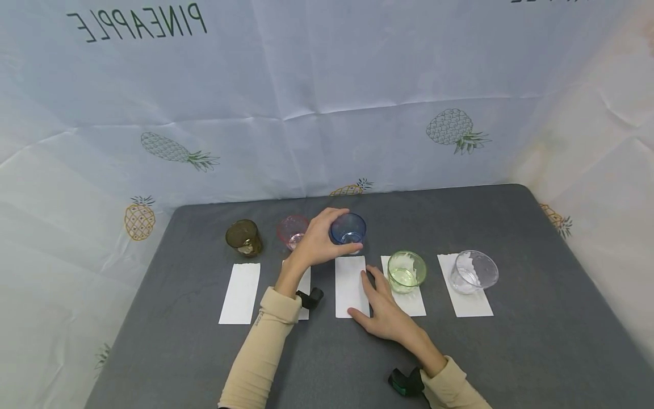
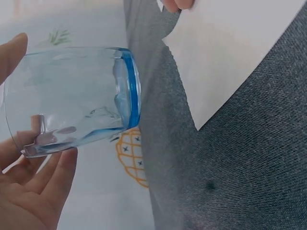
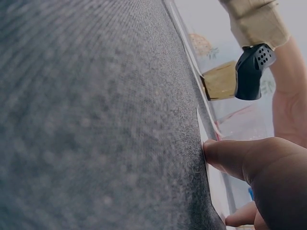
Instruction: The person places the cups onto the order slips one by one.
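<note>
My left hand point(image 1: 318, 243) grips a blue glass cup point(image 1: 348, 227) by its sides, thumb on one side and fingers on the other. In the left wrist view the cup's blue base point(image 2: 132, 91) is lifted off the grey tabletop, just beyond a white paper strip point(image 1: 351, 287). That middle strip lies under the fingertips of my right hand point(image 1: 385, 312), whose thumb and fingers are spread along its right side. The right wrist view shows the right thumb point(image 3: 225, 152) pressing at the paper's edge.
A brown glass point(image 1: 243, 237) and a pink glass point(image 1: 291, 228) stand behind two strips at left; my left forearm partly covers the second strip point(image 1: 305, 295). At right, a green glass point(image 1: 406, 270) and a clear glass point(image 1: 475, 271) stand on their own strips. A patterned cloth point(image 1: 327, 142) hangs behind the table.
</note>
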`<state>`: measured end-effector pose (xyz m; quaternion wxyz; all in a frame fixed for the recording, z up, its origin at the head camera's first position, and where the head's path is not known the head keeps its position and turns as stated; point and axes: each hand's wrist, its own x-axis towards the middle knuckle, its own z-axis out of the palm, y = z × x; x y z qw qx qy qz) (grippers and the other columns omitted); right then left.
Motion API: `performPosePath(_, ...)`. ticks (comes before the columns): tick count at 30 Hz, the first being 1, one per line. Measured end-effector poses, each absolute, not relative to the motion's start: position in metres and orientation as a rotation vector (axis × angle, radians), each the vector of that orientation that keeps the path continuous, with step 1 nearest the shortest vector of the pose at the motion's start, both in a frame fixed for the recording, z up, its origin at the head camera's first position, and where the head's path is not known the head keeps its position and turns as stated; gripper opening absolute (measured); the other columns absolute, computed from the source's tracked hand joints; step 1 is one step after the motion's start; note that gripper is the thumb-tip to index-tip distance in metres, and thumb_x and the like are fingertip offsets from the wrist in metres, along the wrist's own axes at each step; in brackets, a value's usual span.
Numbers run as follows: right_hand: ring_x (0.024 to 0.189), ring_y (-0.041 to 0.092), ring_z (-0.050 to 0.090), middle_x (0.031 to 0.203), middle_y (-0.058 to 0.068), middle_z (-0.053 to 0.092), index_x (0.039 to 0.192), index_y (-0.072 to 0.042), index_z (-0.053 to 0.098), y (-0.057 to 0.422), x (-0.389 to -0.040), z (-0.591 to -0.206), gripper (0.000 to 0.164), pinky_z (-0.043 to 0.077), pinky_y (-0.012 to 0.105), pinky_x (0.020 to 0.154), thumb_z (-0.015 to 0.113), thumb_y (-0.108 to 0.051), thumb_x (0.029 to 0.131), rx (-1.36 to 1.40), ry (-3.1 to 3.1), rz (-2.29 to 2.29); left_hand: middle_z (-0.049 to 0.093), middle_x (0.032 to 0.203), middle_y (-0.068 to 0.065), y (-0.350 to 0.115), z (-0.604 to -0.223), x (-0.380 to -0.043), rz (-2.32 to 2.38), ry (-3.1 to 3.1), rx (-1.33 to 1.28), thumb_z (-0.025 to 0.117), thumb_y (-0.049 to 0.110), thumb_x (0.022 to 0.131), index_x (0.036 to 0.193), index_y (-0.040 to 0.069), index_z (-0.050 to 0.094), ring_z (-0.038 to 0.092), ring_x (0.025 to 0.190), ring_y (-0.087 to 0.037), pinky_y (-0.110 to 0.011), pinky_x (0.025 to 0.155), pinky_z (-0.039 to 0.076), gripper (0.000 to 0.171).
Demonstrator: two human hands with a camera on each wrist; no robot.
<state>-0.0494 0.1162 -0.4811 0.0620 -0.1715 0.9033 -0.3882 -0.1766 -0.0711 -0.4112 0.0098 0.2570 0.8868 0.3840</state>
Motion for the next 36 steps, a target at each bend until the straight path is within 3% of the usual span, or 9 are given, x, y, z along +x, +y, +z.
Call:
performPosePath(21,0.151,0.051,0.021,0.16,0.035,0.023,0.151,0.017,0.032,0.117,-0.05,-0.482,0.084,0.028,0.071,0.117,0.075,-0.025,0.092,-0.555,2.755,-1.146,0.063,0.138,-0.01,-0.073,-0.401,-0.157,1.194,2.683,0.879,0.09,0.036,0.075,0.141,0.009,0.059,0.064,0.121,-0.028,-0.049,0.099,0.056,0.077)
performPosePath(36,0.151,0.054,0.021,0.16,0.036,0.022,0.152,0.017,0.031,0.119,-0.049,-0.482,0.085,0.027,0.072,0.117,0.075,-0.024,0.092,-0.591,2.74,-1.18,0.063,0.137,-0.009,-0.081,-0.395,-0.145,1.23,2.633,0.939,0.093,0.033,0.073,0.14,0.01,0.061,0.063,0.121,-0.025,-0.047,0.1,0.055,0.078)
